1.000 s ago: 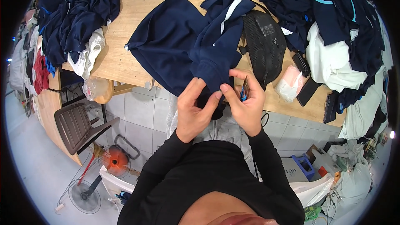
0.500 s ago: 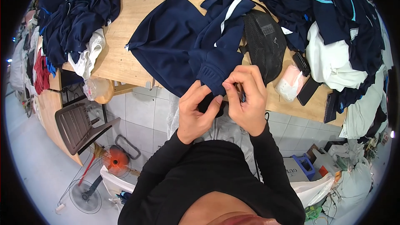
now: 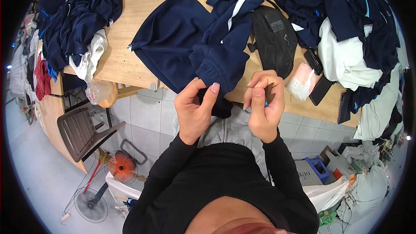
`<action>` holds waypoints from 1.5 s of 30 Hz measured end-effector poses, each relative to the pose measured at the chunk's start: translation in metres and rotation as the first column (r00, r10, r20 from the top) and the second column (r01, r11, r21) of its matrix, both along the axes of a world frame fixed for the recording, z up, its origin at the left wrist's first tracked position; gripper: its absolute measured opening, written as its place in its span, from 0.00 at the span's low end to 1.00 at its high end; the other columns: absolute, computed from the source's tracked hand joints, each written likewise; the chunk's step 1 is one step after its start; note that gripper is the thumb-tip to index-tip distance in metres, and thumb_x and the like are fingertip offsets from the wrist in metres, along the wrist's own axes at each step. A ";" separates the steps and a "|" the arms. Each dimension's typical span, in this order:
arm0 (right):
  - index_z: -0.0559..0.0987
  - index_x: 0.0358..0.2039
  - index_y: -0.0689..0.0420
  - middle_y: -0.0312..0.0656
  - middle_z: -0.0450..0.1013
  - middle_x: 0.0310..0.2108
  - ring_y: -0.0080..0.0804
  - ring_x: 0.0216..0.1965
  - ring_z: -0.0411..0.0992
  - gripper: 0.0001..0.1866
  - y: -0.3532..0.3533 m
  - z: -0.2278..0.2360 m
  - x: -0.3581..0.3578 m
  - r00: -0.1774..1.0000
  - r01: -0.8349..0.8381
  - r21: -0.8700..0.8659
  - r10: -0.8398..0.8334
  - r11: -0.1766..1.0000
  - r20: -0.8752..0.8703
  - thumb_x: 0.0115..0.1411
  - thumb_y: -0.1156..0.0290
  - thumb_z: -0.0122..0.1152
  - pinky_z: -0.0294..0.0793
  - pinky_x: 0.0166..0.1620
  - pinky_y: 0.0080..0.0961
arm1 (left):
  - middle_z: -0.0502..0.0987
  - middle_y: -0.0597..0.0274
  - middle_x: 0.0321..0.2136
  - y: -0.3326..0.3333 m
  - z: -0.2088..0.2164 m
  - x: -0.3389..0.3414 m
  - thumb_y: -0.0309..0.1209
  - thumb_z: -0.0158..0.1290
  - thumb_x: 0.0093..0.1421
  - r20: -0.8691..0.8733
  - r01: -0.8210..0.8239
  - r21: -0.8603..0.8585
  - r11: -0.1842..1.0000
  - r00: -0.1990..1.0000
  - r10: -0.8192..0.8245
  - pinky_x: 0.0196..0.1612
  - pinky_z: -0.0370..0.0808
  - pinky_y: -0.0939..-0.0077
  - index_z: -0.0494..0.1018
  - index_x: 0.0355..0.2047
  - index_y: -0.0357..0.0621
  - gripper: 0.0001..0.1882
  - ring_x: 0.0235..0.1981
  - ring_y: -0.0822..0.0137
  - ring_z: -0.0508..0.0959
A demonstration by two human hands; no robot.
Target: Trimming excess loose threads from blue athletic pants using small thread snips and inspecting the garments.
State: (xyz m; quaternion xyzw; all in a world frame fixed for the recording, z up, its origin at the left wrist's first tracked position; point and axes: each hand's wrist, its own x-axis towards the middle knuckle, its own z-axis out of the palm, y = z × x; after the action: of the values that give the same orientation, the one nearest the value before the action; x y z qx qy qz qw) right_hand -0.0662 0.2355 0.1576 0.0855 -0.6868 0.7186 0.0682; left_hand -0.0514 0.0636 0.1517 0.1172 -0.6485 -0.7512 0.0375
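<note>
A navy garment (image 3: 173,39) with a white stripe lies over the table's near edge. At its ribbed, gathered cuff (image 3: 209,72), my left hand (image 3: 193,112) pinches the cloth between thumb and fingers. To the right, apart from the cuff, my right hand (image 3: 265,106) is closed with thumb and fingertips together. A small tool (image 3: 270,90) with a dark metal tip and a bit of blue shows within its fingers; most of it is hidden by the hand. Any thread between the two hands is too fine to make out.
Navy clothes are heaped at the left (image 3: 82,26) and right (image 3: 299,8) of the wooden table (image 3: 138,8). A black mesh bag (image 3: 275,41), a pink-and-white packet (image 3: 302,82) and a dark phone (image 3: 321,90) lie nearby. A brown chair (image 3: 80,125) and fans (image 3: 121,167) stand at the left.
My right hand has drawn away from the cuff to the right. The left hand, still on the cuff, has shifted slightly left, and the garment has moved slightly with it.
</note>
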 end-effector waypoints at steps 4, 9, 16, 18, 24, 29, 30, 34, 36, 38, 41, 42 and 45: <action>0.66 0.49 0.58 0.48 0.72 0.47 0.20 0.22 0.69 0.06 0.000 0.024 0.000 0.984 0.041 -0.332 0.019 0.942 0.175 0.82 0.70 0.50 0.69 0.28 0.18 | 0.78 0.74 0.33 -0.002 -0.001 0.000 0.21 0.63 0.72 0.028 -0.007 0.018 1.000 1.000 0.006 0.40 0.70 0.85 0.82 0.43 0.31 0.03 0.34 0.82 0.73; 0.69 0.50 0.56 0.44 0.76 0.41 0.20 0.23 0.69 0.03 0.049 0.035 0.000 0.987 0.048 -0.639 0.063 0.768 0.149 0.81 0.72 0.52 0.67 0.27 0.17 | 0.77 0.76 0.33 -0.007 0.000 -0.003 0.25 0.64 0.73 0.096 -0.041 0.054 0.998 0.995 0.036 0.41 0.71 0.87 0.82 0.43 0.32 0.06 0.35 0.83 0.73; 0.84 0.46 0.61 0.37 0.83 0.45 0.13 0.32 0.67 0.04 0.067 0.006 -0.012 0.933 0.256 0.412 -0.336 0.874 0.132 0.73 0.76 0.67 0.63 0.36 0.15 | 0.82 0.68 0.38 -0.071 -0.021 -0.026 0.28 0.61 0.76 -0.033 -0.240 -0.370 0.898 0.969 0.245 0.41 0.74 0.84 0.83 0.54 0.36 0.11 0.36 0.80 0.77; 0.83 0.46 0.62 0.33 0.82 0.42 0.13 0.32 0.66 0.05 0.071 0.000 0.001 0.929 0.228 0.355 -0.312 0.906 0.200 0.72 0.77 0.67 0.63 0.35 0.14 | 0.84 0.58 0.47 -0.114 -0.032 -0.041 0.33 0.57 0.79 -0.089 -0.400 -0.196 0.895 0.916 0.391 0.49 0.79 0.77 0.81 0.60 0.36 0.16 0.44 0.74 0.81; 0.83 0.43 0.62 0.30 0.81 0.37 0.09 0.26 0.58 0.04 0.067 -0.026 0.001 0.908 0.233 0.349 -0.332 0.908 0.257 0.70 0.77 0.70 0.57 0.30 0.14 | 0.87 0.63 0.33 -0.118 -0.045 0.013 0.32 0.63 0.75 0.042 -0.118 -0.578 0.808 0.984 0.174 0.40 0.77 0.78 0.85 0.37 0.35 0.12 0.35 0.75 0.82; 0.83 0.44 0.62 0.30 0.81 0.36 0.09 0.25 0.56 0.04 0.046 -0.009 -0.003 0.906 0.196 0.396 -0.320 0.897 0.278 0.70 0.78 0.69 0.56 0.29 0.15 | 0.83 0.60 0.27 -0.072 -0.035 0.013 0.32 0.69 0.66 0.125 0.100 -0.841 0.532 0.992 0.011 0.39 0.73 0.68 0.85 0.31 0.37 0.11 0.36 0.68 0.80; 0.83 0.43 0.63 0.29 0.80 0.36 0.09 0.25 0.57 0.03 0.043 -0.007 -0.004 0.906 0.204 0.369 -0.318 0.907 0.280 0.71 0.78 0.68 0.57 0.29 0.14 | 0.82 0.60 0.27 -0.067 -0.029 0.009 0.31 0.70 0.65 0.040 0.074 -0.961 0.267 0.991 -0.128 0.40 0.72 0.66 0.84 0.31 0.37 0.11 0.38 0.67 0.79; 0.84 0.43 0.62 0.28 0.80 0.36 0.09 0.26 0.60 0.02 0.053 -0.012 -0.001 0.910 0.147 0.370 -0.272 0.917 0.312 0.72 0.78 0.67 0.58 0.31 0.14 | 0.81 0.65 0.36 -0.073 -0.020 -0.007 0.29 0.68 0.67 0.028 0.197 -0.326 0.925 0.980 -0.198 0.44 0.70 0.71 0.83 0.36 0.35 0.08 0.41 0.69 0.76; 0.84 0.42 0.61 0.28 0.80 0.37 0.09 0.29 0.63 0.02 0.057 -0.009 0.000 0.909 0.178 0.370 -0.296 0.912 0.294 0.73 0.76 0.66 0.61 0.33 0.13 | 0.81 0.65 0.39 -0.061 0.005 -0.012 0.27 0.66 0.69 -0.007 0.096 -0.072 0.993 0.995 -0.097 0.45 0.70 0.74 0.82 0.40 0.33 0.08 0.42 0.71 0.76; 0.84 0.42 0.61 0.28 0.80 0.36 0.10 0.30 0.64 0.03 0.057 -0.007 0.001 0.905 0.208 0.363 -0.320 0.908 0.280 0.73 0.76 0.66 0.61 0.34 0.14 | 0.80 0.65 0.46 -0.050 0.025 -0.024 0.22 0.62 0.71 -0.139 0.039 0.125 0.991 0.990 -0.021 0.53 0.71 0.81 0.81 0.52 0.28 0.12 0.49 0.74 0.77; 0.84 0.43 0.61 0.29 0.81 0.37 0.10 0.32 0.66 0.03 0.056 -0.006 0.003 0.897 0.226 0.339 -0.331 0.913 0.293 0.74 0.75 0.66 0.64 0.37 0.14 | 0.79 0.61 0.49 -0.047 0.034 -0.027 0.20 0.62 0.70 -0.185 0.082 0.016 0.997 0.980 -0.077 0.59 0.72 0.79 0.79 0.58 0.29 0.17 0.53 0.71 0.78; 0.84 0.43 0.61 0.30 0.81 0.37 0.10 0.32 0.66 0.03 0.054 -0.007 0.005 0.889 0.214 0.320 -0.319 0.923 0.327 0.74 0.75 0.66 0.64 0.37 0.13 | 0.81 0.59 0.52 -0.049 0.033 -0.026 0.17 0.64 0.67 -0.176 0.134 0.017 0.991 0.976 -0.129 0.63 0.73 0.76 0.77 0.62 0.28 0.22 0.56 0.70 0.80; 0.83 0.43 0.62 0.31 0.83 0.39 0.10 0.33 0.67 0.03 0.054 -0.008 0.006 0.890 0.160 0.324 -0.278 0.932 0.361 0.74 0.75 0.66 0.66 0.38 0.13 | 0.82 0.55 0.56 -0.048 0.031 -0.022 0.15 0.65 0.64 -0.165 0.171 0.003 0.985 0.972 -0.168 0.65 0.74 0.72 0.73 0.65 0.27 0.28 0.58 0.67 0.81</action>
State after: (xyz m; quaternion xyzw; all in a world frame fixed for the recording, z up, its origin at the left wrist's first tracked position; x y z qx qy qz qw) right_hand -0.0603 0.2892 0.1501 -0.1333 -0.7877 0.6015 -0.0055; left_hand -0.0735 0.0151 0.1829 -0.0002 -0.6444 -0.7643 0.0254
